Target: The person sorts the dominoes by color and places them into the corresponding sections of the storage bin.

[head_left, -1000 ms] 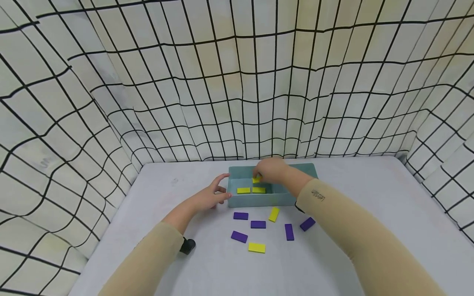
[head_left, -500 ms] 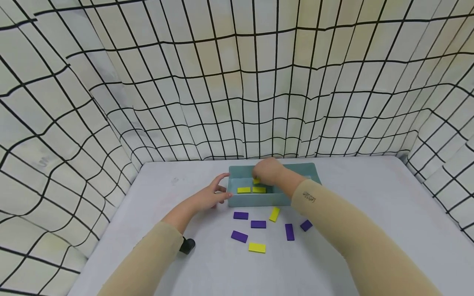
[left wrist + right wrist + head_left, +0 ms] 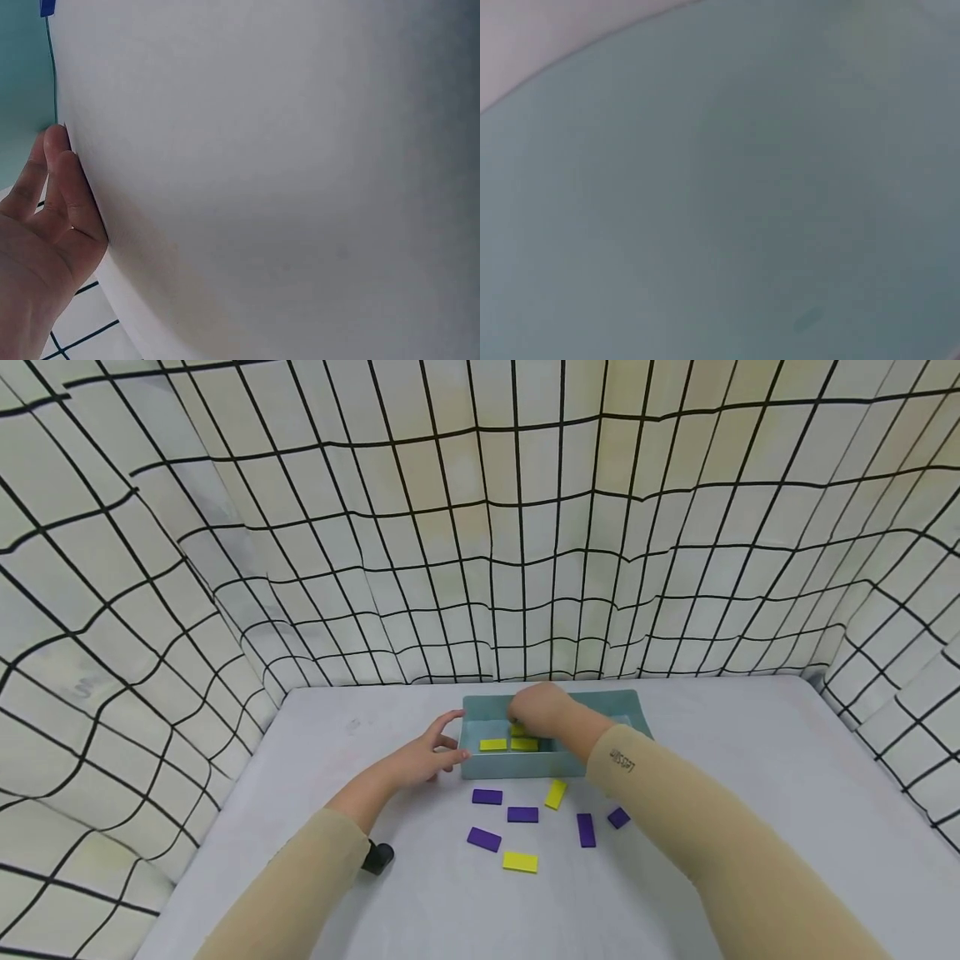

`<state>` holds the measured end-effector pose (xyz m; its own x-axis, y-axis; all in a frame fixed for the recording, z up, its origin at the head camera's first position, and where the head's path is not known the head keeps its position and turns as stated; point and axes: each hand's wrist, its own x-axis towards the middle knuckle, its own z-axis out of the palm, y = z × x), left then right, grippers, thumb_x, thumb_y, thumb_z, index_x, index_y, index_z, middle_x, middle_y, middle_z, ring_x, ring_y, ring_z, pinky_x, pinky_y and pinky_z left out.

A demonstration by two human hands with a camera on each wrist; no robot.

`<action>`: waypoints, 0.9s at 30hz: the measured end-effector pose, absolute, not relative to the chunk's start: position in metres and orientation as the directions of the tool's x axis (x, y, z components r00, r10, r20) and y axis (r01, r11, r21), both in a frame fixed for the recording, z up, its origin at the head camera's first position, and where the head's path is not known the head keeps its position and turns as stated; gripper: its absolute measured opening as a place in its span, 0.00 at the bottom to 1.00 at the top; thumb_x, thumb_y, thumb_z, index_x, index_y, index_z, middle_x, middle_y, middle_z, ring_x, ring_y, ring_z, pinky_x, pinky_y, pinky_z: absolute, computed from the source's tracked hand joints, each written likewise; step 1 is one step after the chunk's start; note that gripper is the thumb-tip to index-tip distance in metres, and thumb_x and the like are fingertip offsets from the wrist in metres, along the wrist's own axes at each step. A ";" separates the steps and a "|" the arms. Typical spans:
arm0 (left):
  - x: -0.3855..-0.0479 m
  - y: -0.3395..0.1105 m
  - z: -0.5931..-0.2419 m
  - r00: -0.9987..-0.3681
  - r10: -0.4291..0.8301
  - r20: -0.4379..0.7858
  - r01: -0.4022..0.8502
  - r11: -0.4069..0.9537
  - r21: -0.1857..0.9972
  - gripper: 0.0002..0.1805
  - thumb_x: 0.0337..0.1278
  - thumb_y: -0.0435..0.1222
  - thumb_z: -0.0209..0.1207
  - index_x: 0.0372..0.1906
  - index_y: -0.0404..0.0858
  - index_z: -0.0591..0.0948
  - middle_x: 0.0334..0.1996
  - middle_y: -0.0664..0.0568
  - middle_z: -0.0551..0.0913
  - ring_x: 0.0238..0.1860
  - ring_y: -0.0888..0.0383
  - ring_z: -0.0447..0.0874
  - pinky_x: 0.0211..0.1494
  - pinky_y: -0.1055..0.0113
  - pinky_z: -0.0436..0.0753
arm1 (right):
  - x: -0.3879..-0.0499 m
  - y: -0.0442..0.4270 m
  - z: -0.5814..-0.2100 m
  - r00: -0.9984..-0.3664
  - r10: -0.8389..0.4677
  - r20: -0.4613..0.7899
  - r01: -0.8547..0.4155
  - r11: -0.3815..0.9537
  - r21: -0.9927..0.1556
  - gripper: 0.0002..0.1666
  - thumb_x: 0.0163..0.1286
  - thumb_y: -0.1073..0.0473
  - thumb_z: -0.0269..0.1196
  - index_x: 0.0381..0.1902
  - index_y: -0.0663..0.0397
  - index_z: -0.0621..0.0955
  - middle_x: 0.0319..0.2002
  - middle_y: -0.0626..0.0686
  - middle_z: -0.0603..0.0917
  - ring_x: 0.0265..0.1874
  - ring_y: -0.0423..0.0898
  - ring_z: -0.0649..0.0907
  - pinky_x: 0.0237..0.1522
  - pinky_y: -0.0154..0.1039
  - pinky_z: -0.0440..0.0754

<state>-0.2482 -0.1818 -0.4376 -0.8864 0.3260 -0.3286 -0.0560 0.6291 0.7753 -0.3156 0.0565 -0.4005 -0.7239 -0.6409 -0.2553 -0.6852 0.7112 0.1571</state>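
Note:
A teal box (image 3: 517,766) stands at the far part of the table. The left hand (image 3: 420,762) rests against its left end, fingers spread and nearly straight; in the left wrist view the hand (image 3: 56,217) touches the teal wall (image 3: 26,82). Inside the box the right hand (image 3: 542,708) pinches a yellow block (image 3: 517,729), its fingertips mostly hidden. Two yellow blocks, a left one (image 3: 493,745) and a right one (image 3: 524,745), lie side by side just in front of it. The right wrist view shows only the blurred teal box wall (image 3: 645,187).
On the white table (image 3: 420,893), in front of the box, lie several purple blocks (image 3: 522,815) and two yellow ones, one near the box (image 3: 556,794) and one closer (image 3: 520,862). A black object (image 3: 378,858) is by the left wrist. Black-lined white sheeting (image 3: 450,543) surrounds the table.
The right hand has shifted slightly left and nearer within the box, the yellow block closer to the pair. Its forearm has moved left, covering part of the rightmost purple block. The left hand is still.

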 end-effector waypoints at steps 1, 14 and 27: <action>-0.248 -0.182 -0.438 -0.886 0.327 -0.329 -0.056 0.629 0.775 0.40 0.69 0.50 0.57 0.76 0.68 0.46 0.66 0.43 0.70 0.50 0.50 0.79 0.48 0.56 0.78 | -0.316 0.057 -0.400 -0.725 -0.640 -0.255 -0.683 0.715 0.147 0.14 0.73 0.59 0.60 0.53 0.42 0.85 0.50 0.44 0.86 0.48 0.43 0.83 0.53 0.40 0.79; -0.246 -0.181 -0.435 -0.887 0.326 -0.327 -0.055 0.629 0.776 0.41 0.69 0.50 0.57 0.77 0.66 0.46 0.66 0.43 0.71 0.50 0.50 0.79 0.47 0.58 0.78 | -0.310 0.066 -0.388 -0.721 -0.660 -0.213 -0.682 0.730 0.049 0.18 0.71 0.51 0.65 0.57 0.42 0.83 0.52 0.44 0.84 0.51 0.43 0.82 0.54 0.44 0.78; -0.250 -0.182 -0.439 -0.883 0.318 -0.346 -0.074 0.633 0.770 0.42 0.68 0.51 0.58 0.77 0.67 0.46 0.67 0.42 0.70 0.52 0.49 0.79 0.50 0.56 0.79 | -0.290 0.095 -0.372 -0.694 -0.714 -0.090 -0.718 0.697 0.003 0.18 0.67 0.52 0.68 0.54 0.44 0.84 0.46 0.46 0.85 0.44 0.43 0.82 0.47 0.42 0.80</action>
